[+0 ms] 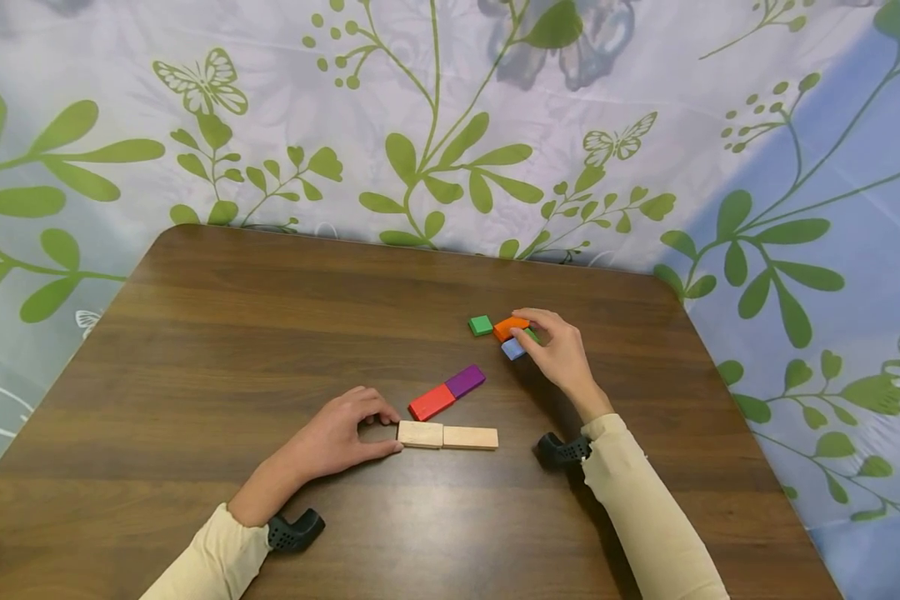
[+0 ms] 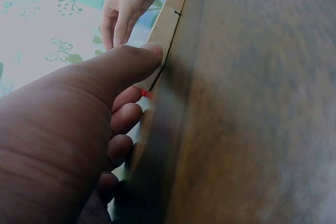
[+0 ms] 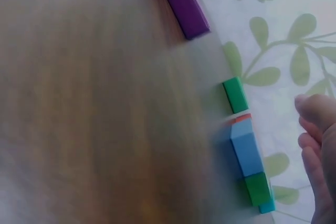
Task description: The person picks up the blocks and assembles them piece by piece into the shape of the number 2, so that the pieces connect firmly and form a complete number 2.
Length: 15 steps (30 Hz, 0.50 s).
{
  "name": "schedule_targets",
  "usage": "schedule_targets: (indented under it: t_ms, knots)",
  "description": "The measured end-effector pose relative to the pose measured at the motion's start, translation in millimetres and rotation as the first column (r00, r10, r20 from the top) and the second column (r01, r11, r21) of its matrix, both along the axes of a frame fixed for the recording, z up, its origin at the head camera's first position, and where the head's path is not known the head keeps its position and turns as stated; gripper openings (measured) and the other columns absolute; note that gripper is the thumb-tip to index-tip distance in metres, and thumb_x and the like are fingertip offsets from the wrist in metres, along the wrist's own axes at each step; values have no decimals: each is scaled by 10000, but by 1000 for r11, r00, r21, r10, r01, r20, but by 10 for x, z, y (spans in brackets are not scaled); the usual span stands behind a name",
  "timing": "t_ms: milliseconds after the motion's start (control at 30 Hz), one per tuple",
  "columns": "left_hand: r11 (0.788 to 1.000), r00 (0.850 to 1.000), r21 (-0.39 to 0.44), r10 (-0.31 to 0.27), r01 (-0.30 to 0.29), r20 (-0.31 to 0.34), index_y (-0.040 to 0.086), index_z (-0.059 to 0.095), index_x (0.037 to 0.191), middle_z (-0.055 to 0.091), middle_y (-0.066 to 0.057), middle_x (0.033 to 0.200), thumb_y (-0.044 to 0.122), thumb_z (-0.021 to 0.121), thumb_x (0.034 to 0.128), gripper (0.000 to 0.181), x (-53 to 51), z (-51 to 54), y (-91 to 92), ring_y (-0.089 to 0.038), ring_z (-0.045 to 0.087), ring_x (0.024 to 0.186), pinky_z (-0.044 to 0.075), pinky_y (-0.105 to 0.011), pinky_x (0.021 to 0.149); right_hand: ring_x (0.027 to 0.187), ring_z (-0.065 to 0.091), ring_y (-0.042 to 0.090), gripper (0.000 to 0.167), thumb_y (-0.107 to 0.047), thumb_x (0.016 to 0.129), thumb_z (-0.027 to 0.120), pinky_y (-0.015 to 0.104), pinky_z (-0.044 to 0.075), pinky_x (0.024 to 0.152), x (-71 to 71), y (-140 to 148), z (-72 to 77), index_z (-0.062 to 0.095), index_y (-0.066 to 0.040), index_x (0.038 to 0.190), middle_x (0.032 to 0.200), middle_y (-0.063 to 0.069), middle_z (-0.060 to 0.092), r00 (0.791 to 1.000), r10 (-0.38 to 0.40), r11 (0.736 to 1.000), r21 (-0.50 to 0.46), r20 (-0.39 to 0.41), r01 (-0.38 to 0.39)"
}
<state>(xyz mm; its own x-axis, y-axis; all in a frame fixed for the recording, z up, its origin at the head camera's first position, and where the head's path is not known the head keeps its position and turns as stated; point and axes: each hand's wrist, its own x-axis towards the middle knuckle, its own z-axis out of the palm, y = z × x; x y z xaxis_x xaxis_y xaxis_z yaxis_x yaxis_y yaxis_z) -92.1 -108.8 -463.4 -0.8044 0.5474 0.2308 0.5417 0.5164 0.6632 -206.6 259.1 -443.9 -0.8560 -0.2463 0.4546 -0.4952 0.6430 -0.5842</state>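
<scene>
My left hand (image 1: 345,429) pinches the left end of a plain wooden block (image 1: 420,434) between thumb and fingers. A second plain wooden block (image 1: 470,438) lies end to end with it. Just behind them, a red block (image 1: 431,402) and a purple block (image 1: 466,382) form a slanted row. Over a cluster at the back right hovers my right hand (image 1: 558,350), fingers bent and holding nothing. Under it are an orange block (image 1: 510,327), a light blue block (image 3: 245,153) and a green block (image 3: 258,188), partly hidden in the head view.
A small green block (image 1: 480,325) sits left of the cluster. The right wrist view also shows a teal block (image 3: 267,204) at the cluster's end. Everything lies on a brown wooden table (image 1: 270,333), with a leaf-patterned cloth (image 1: 270,108) behind it.
</scene>
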Motion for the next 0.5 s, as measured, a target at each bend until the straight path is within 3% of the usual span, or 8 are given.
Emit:
schedule_targets:
  t_ms: [500]
  knots:
    - [1000, 1000, -19, 16, -16, 11, 207, 745, 1046, 621, 112, 935, 340, 855, 857, 255, 7, 17, 14, -55, 533, 884, 492, -264, 780, 1076, 635, 390, 354, -160, 945, 768, 534, 519, 886, -166, 77, 92, 714, -44, 1275, 1282, 149, 700, 988, -54, 984, 177, 147, 27]
